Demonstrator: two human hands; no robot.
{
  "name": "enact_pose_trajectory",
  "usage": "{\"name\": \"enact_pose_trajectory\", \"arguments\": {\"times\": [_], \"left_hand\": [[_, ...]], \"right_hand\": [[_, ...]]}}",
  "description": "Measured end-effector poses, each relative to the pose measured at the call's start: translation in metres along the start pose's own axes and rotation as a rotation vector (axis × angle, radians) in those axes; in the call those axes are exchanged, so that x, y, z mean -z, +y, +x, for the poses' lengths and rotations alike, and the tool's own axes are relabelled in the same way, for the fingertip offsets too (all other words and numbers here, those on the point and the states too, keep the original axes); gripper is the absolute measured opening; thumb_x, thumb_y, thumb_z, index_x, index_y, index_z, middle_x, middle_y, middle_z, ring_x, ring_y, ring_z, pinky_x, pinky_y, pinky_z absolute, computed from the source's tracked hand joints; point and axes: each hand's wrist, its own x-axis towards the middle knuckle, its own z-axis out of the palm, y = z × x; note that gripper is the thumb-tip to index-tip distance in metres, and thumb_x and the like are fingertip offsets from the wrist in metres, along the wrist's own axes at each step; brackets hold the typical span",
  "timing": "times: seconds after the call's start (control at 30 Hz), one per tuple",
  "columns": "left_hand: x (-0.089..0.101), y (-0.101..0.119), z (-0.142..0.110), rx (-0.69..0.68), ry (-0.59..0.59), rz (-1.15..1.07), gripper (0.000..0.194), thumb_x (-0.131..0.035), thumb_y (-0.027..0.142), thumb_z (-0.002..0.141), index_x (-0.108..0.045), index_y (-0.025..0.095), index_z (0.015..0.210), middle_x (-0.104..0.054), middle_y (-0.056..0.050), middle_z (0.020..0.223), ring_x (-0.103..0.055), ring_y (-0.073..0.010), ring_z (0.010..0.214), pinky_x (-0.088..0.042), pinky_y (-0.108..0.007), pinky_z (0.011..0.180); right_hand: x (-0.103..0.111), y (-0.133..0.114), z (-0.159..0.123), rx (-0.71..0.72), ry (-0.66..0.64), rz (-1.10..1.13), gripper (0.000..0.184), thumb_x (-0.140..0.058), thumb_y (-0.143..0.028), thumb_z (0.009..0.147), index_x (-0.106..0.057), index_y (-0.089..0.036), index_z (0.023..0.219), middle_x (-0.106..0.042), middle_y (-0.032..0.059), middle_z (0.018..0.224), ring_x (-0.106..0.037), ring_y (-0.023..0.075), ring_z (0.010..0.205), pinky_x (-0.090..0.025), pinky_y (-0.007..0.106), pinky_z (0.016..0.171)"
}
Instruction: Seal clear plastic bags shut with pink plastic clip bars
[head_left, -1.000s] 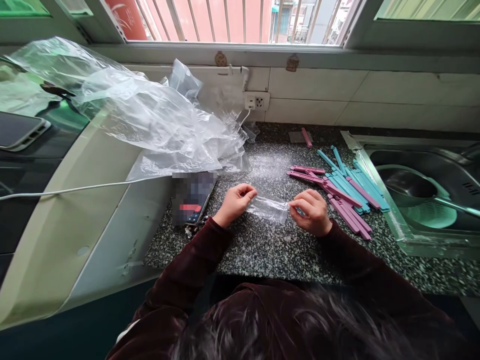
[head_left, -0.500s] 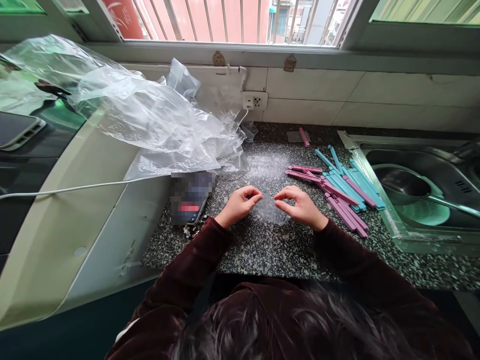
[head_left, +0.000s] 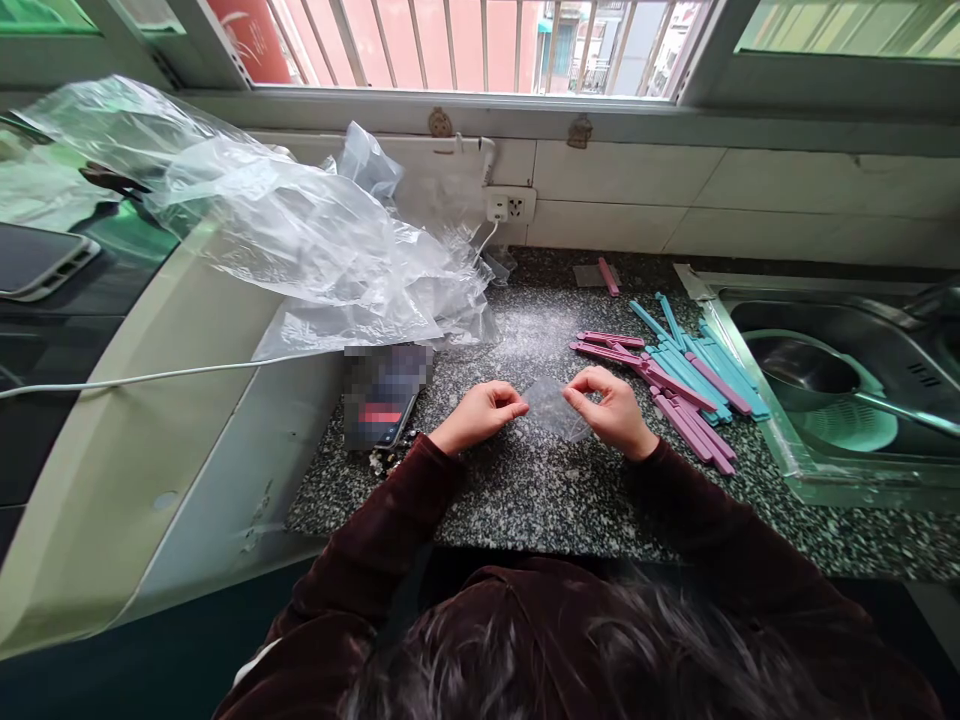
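Observation:
Both hands hover just above a speckled granite counter. My left hand pinches the left edge of a small clear plastic bag. My right hand pinches the bag's right edge with thumb and forefinger. The bag hangs slack between them, close together. To the right of my right hand lies a pile of purple and teal plastic clip sticks.
A phone lies left of my left hand, with a white cable running off left. Large crumpled clear plastic sheeting covers the back left. A steel sink with a green strainer sits at the right. One purple stick lies by the wall.
My right hand moved left toward my left hand, so the stretched bag went slack and bunched between the two pinches. Both hands then lifted slightly.

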Motion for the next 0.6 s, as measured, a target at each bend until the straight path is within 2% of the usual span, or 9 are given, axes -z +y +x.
{"name": "enact_pose_trajectory", "arguments": {"times": [0.07,0.2,0.27,0.37,0.47,0.53,0.6], "left_hand": [[-0.0004,0.0007,0.0001,0.006,-0.020,-0.012,0.021,-0.063,0.031,0.070,-0.060,0.013,0.059,-0.054,0.001,0.059,-0.047,-0.0102,0.059,-0.038,-0.023,0.058],[-0.0039,0.0037,0.0004,0.003,-0.017,-0.072,0.024,-0.068,0.036,0.067,-0.065,0.014,0.076,-0.053,0.002,0.061,-0.044,-0.0091,0.056,-0.037,-0.022,0.054],[-0.0058,0.0053,0.0006,-0.051,0.009,-0.104,0.023,-0.069,0.036,0.067,-0.065,0.014,0.072,-0.054,0.001,0.063,-0.046,-0.0097,0.059,-0.039,-0.023,0.058],[-0.0055,0.0059,0.0009,-0.098,0.101,-0.210,0.026,-0.066,0.039,0.070,-0.063,0.014,0.062,-0.057,-0.001,0.065,-0.050,-0.0110,0.065,-0.041,-0.025,0.066],[-0.0018,0.0039,0.0016,-0.075,0.241,-0.375,0.030,-0.068,0.043,0.067,-0.062,0.014,0.064,-0.059,-0.001,0.066,-0.051,-0.0108,0.065,-0.042,-0.026,0.066],[0.0001,0.0019,0.0023,-0.064,0.303,-0.442,0.032,-0.070,0.046,0.064,-0.062,0.015,0.064,-0.059,0.000,0.065,-0.050,-0.0106,0.065,-0.042,-0.026,0.066],[0.0002,0.0001,0.0027,-0.064,0.317,-0.460,0.033,-0.070,0.047,0.063,-0.062,0.015,0.064,-0.059,0.000,0.065,-0.050,-0.0106,0.064,-0.043,-0.026,0.066]], "right_hand": [[0.0003,0.0001,0.0003,0.007,-0.014,-0.004,0.020,-0.056,-0.024,0.080,-0.053,-0.020,0.060,-0.057,0.0013,0.063,-0.052,0.0150,0.066,-0.042,0.031,0.063],[-0.0033,-0.0008,-0.0004,0.019,-0.094,-0.017,0.020,-0.056,-0.026,0.080,-0.054,-0.020,0.061,-0.059,0.0015,0.064,-0.052,0.0147,0.066,-0.042,0.031,0.064],[-0.0050,-0.0010,-0.0010,0.023,-0.119,-0.017,0.020,-0.057,-0.029,0.081,-0.056,-0.019,0.063,-0.059,0.0018,0.065,-0.053,0.0150,0.067,-0.042,0.031,0.065],[-0.0041,0.0004,-0.0013,0.008,-0.103,0.015,0.021,-0.057,-0.039,0.081,-0.060,-0.019,0.077,-0.061,0.0040,0.075,-0.055,0.0162,0.073,-0.044,0.031,0.067],[-0.0014,0.0033,-0.0013,-0.006,-0.090,0.042,0.039,-0.057,-0.053,0.077,-0.061,-0.018,0.094,-0.060,0.0063,0.086,-0.055,0.0170,0.077,-0.045,0.031,0.066],[-0.0016,0.0043,-0.0019,-0.006,-0.127,0.044,0.045,-0.059,-0.057,0.074,-0.061,-0.019,0.097,-0.060,0.0066,0.088,-0.055,0.0171,0.077,-0.046,0.031,0.066],[-0.0038,0.0041,-0.0031,-0.006,-0.153,0.044,0.040,-0.061,-0.055,0.073,-0.062,-0.019,0.092,-0.061,0.0060,0.086,-0.055,0.0172,0.078,-0.046,0.031,0.068]]}}
